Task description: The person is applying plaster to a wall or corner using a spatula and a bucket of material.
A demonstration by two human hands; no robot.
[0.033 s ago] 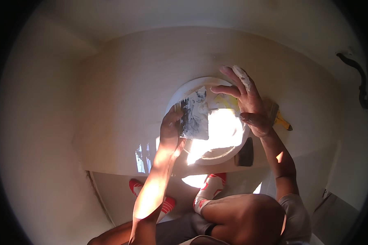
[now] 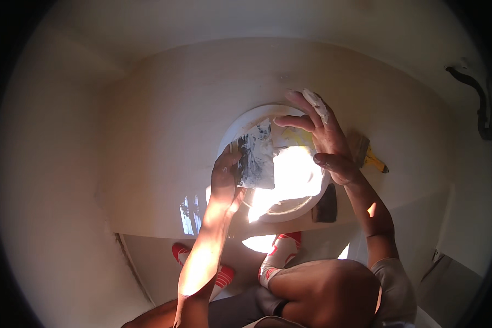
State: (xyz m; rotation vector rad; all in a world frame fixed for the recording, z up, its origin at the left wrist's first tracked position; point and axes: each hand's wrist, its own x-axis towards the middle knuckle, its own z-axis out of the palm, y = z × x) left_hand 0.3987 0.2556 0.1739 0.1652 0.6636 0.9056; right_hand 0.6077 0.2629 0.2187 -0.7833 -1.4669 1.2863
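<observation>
My left hand (image 2: 224,174) is closed around the edge of a dark, flat putty blade (image 2: 257,156), its broad face smeared with white paste. To the right, my right hand (image 2: 329,139) hovers with its fingers spread and nothing in them. White paste coats one of its fingers. Both hands are over a round white bucket (image 2: 232,128), seen from above. Strong sunlight washes out much of the bucket's inside, and yellowish marks show near its far side. The blade covers part of the rim.
A wide brush with a yellow handle (image 2: 376,162) lies right of the bucket. A dark block (image 2: 325,206) is at the bucket's near right side, on a pale board-like surface (image 2: 158,126). My legs and red-and-white socks (image 2: 279,257) are below. A dark pipe (image 2: 470,85) runs along the right wall.
Both hands and the blade sit very slightly further left in the picture. The grip on the blade and the spread of my right fingers look the same.
</observation>
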